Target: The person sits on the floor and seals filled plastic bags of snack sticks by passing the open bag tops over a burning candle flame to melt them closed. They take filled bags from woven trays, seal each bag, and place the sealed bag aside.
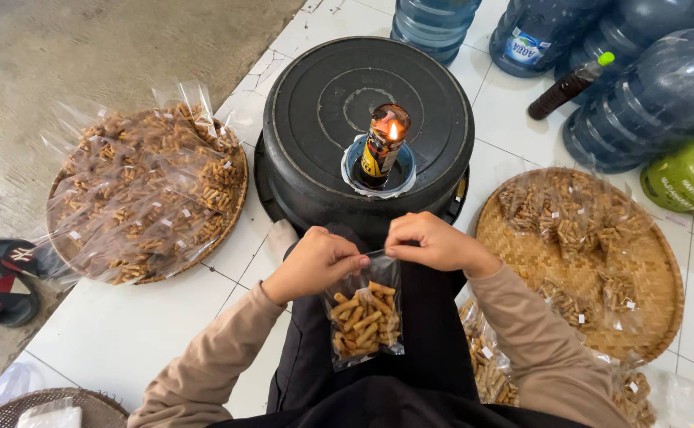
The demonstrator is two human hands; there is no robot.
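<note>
My left hand (pixel 315 261) and my right hand (pixel 434 242) both pinch the top edge of a small clear plastic bag (pixel 364 319) filled with golden snack sticks, held over my dark lap. Just beyond the bag, a bottle lamp (pixel 383 147) burns with a small flame, standing in a blue dish on an upturned black tub (pixel 323 103). The flame is a short way above and ahead of the bag's mouth.
A woven tray (pixel 232 210) at left is heaped with filled snack bags. Another woven tray (pixel 664 285) at right holds several bags. Loose bags (pixel 489 368) lie by my right thigh. Blue water jugs (pixel 648 87), a green gas cylinder (pixel 692 174), a dark bottle (pixel 569 85) and sandals (pixel 2 277) surround.
</note>
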